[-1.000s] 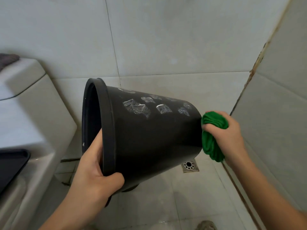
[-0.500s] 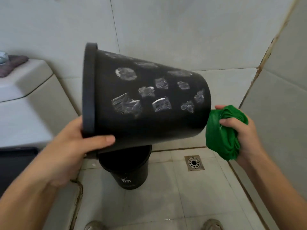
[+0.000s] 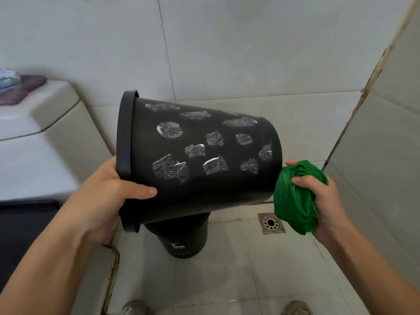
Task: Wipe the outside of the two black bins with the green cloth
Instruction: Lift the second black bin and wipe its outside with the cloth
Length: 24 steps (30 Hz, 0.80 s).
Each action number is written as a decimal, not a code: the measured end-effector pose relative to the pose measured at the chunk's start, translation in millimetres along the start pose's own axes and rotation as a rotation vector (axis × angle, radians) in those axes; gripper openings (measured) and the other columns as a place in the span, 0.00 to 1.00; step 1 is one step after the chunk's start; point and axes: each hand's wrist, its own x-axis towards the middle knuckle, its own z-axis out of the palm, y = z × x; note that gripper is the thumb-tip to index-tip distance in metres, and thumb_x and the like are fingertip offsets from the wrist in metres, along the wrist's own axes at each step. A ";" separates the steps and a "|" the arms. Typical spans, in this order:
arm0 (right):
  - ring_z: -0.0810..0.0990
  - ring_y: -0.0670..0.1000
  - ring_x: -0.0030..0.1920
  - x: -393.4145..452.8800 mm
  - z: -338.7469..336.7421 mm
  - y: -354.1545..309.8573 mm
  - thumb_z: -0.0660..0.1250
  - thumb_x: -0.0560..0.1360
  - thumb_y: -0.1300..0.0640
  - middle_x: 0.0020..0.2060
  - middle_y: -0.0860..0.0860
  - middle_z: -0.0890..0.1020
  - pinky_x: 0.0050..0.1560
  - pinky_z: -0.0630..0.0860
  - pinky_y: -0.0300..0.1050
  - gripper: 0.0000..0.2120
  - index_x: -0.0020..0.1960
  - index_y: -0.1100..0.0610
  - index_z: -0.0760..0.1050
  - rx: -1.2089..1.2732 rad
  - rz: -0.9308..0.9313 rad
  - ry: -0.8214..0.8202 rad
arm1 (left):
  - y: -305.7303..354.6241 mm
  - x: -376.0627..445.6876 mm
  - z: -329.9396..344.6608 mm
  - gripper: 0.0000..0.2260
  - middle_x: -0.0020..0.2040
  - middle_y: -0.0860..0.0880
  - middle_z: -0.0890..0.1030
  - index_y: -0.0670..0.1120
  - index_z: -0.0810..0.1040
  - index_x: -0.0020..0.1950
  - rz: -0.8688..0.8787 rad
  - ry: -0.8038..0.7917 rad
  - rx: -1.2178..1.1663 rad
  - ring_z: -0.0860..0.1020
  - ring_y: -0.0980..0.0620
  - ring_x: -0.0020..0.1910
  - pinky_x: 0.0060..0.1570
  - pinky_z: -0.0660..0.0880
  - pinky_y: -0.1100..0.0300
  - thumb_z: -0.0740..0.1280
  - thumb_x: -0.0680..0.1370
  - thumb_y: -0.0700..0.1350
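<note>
A: Held bin point(image 3: 197, 155): matt black plastic is noted, smooth, with a thicker moulded rim. Its side is marked by scattered whitish patches, streaky and scratched-looking.

B: Second bin point(image 3: 184, 237) on the floor: the same dull black plastic is seen, with a small pale print on its wall.

A: Green cloth point(image 3: 295, 201): soft fabric, bunched and creased, with a fine weave.

B: Floor drain point(image 3: 271, 222): metal, shiny, perforated. Floor tiles point(image 3: 227, 280): pale, smooth, slightly glossy; grout is stained brown.

A: Toilet tank point(image 3: 34, 123): smooth white, faint sheen.
</note>
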 end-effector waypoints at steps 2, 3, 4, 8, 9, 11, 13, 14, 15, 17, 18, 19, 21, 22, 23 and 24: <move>0.81 0.53 0.39 -0.7 2.6 3.2 0.63 0.73 0.69 0.39 0.54 0.83 0.37 0.79 0.46 0.14 0.49 0.54 0.82 -0.023 -0.018 0.031 | -0.4 2.5 -0.3 0.20 0.46 0.43 0.86 0.41 0.84 0.47 -0.057 0.022 0.006 0.85 0.46 0.42 0.35 0.82 0.60 0.68 0.58 0.27; 0.81 0.52 0.39 -0.7 3.9 5.1 0.63 0.73 0.70 0.38 0.53 0.83 0.38 0.79 0.46 0.15 0.48 0.53 0.82 -0.046 -0.030 0.047 | -1.4 2.8 2.2 0.19 0.44 0.43 0.86 0.40 0.83 0.46 -0.084 0.035 -0.015 0.85 0.47 0.40 0.34 0.81 0.59 0.66 0.61 0.25; 0.81 0.52 0.39 -1.1 5.7 6.9 0.63 0.73 0.70 0.37 0.52 0.83 0.40 0.78 0.46 0.16 0.47 0.53 0.83 -0.067 -0.044 0.065 | -2.7 2.6 6.3 0.19 0.43 0.43 0.86 0.40 0.83 0.47 -0.106 0.050 -0.037 0.85 0.47 0.38 0.33 0.81 0.59 0.63 0.64 0.22; 0.79 0.51 0.37 0.7 7.0 12.6 0.65 0.72 0.71 0.34 0.51 0.81 0.40 0.76 0.46 0.16 0.39 0.51 0.82 -0.125 -0.076 0.122 | -13.7 1.4 23.9 0.22 0.42 0.44 0.86 0.42 0.81 0.47 -0.105 0.067 -0.112 0.84 0.45 0.40 0.41 0.79 0.54 0.58 0.64 0.22; 0.79 0.52 0.37 1.6 6.1 12.5 0.65 0.72 0.71 0.34 0.52 0.80 0.41 0.75 0.48 0.15 0.39 0.52 0.82 -0.128 -0.077 0.134 | -16.2 0.9 26.1 0.21 0.42 0.44 0.86 0.42 0.81 0.46 -0.113 0.059 -0.143 0.84 0.45 0.40 0.42 0.78 0.54 0.59 0.63 0.24; 0.78 0.53 0.38 3.1 4.2 11.5 0.66 0.72 0.70 0.35 0.52 0.80 0.43 0.75 0.48 0.13 0.42 0.53 0.81 -0.127 -0.080 0.154 | -20.2 -0.3 27.0 0.20 0.43 0.42 0.85 0.43 0.82 0.44 -0.140 0.022 -0.195 0.83 0.43 0.40 0.43 0.78 0.53 0.61 0.57 0.28; 0.79 0.52 0.39 3.4 4.4 10.5 0.69 0.70 0.68 0.36 0.51 0.81 0.43 0.76 0.47 0.11 0.45 0.53 0.80 -0.144 -0.093 0.168 | -22.2 -2.7 26.9 0.22 0.43 0.41 0.84 0.44 0.83 0.42 -0.132 0.004 -0.206 0.82 0.43 0.40 0.41 0.77 0.53 0.60 0.54 0.30; 0.80 0.52 0.40 3.4 5.4 10.5 0.71 0.70 0.67 0.38 0.50 0.81 0.43 0.76 0.46 0.11 0.47 0.53 0.80 -0.162 -0.108 0.179 | -22.5 -4.0 27.0 0.22 0.42 0.41 0.84 0.45 0.83 0.42 -0.113 0.006 -0.203 0.82 0.43 0.39 0.39 0.77 0.54 0.59 0.54 0.30; 0.80 0.50 0.41 3.2 6.7 10.8 0.72 0.70 0.66 0.40 0.49 0.81 0.43 0.76 0.44 0.12 0.49 0.52 0.79 -0.194 -0.133 0.199 | -21.8 -5.6 28.1 0.23 0.42 0.42 0.83 0.46 0.83 0.41 -0.087 0.009 -0.199 0.81 0.43 0.39 0.38 0.76 0.55 0.59 0.54 0.30; 0.80 0.42 0.42 1.2 11.0 9.5 0.72 0.72 0.64 0.44 0.45 0.80 0.42 0.75 0.36 0.14 0.54 0.50 0.77 -0.312 -0.240 0.272 | -19.2 -9.4 31.1 0.23 0.42 0.42 0.83 0.47 0.82 0.41 -0.042 0.019 -0.191 0.81 0.44 0.39 0.38 0.76 0.55 0.59 0.54 0.30; 0.79 0.38 0.43 -0.2 13.1 7.7 0.73 0.72 0.63 0.45 0.43 0.79 0.42 0.74 0.33 0.16 0.56 0.49 0.75 -0.373 -0.321 0.309 | -18.4 -11.1 32.5 0.23 0.42 0.42 0.83 0.47 0.82 0.41 -0.021 0.020 -0.185 0.81 0.44 0.39 0.38 0.76 0.55 0.59 0.53 0.30; 0.78 0.37 0.45 -1.5 15.2 4.6 0.74 0.72 0.61 0.47 0.41 0.78 0.42 0.73 0.30 0.17 0.57 0.49 0.74 -0.413 -0.406 0.329 | -17.8 -12.6 34.0 0.23 0.42 0.42 0.83 0.47 0.82 0.42 -0.004 0.020 -0.178 0.80 0.44 0.40 0.39 0.75 0.55 0.59 0.53 0.31; 0.77 0.36 0.47 -1.6 18.7 -3.2 0.74 0.70 0.56 0.48 0.38 0.77 0.45 0.73 0.28 0.19 0.58 0.49 0.72 -0.473 -0.551 0.312 | -18.1 -13.6 36.5 0.24 0.42 0.43 0.83 0.48 0.82 0.44 0.005 0.023 -0.156 0.80 0.44 0.41 0.39 0.74 0.55 0.59 0.53 0.31; 0.77 0.36 0.49 0.6 19.8 -6.1 0.73 0.69 0.53 0.49 0.37 0.76 0.47 0.72 0.27 0.19 0.58 0.48 0.72 -0.522 -0.602 0.287 | -18.5 -14.0 37.6 0.25 0.42 0.44 0.83 0.48 0.81 0.44 0.004 0.020 -0.148 0.80 0.45 0.40 0.37 0.75 0.55 0.59 0.53 0.31; 0.76 0.36 0.51 4.4 20.7 -8.1 0.72 0.68 0.51 0.51 0.37 0.76 0.50 0.71 0.27 0.19 0.58 0.47 0.72 -0.594 -0.645 0.261 | -18.7 -14.6 39.4 0.25 0.41 0.44 0.83 0.48 0.82 0.45 0.004 0.007 -0.144 0.80 0.46 0.39 0.35 0.75 0.56 0.59 0.53 0.31; 0.75 0.36 0.54 9.4 20.9 -8.9 0.72 0.68 0.49 0.54 0.39 0.77 0.54 0.70 0.27 0.19 0.58 0.49 0.74 -0.681 -0.684 0.242 | -18.4 -15.6 41.1 0.25 0.41 0.44 0.83 0.48 0.82 0.44 0.004 -0.015 -0.142 0.80 0.46 0.38 0.32 0.75 0.57 0.59 0.53 0.31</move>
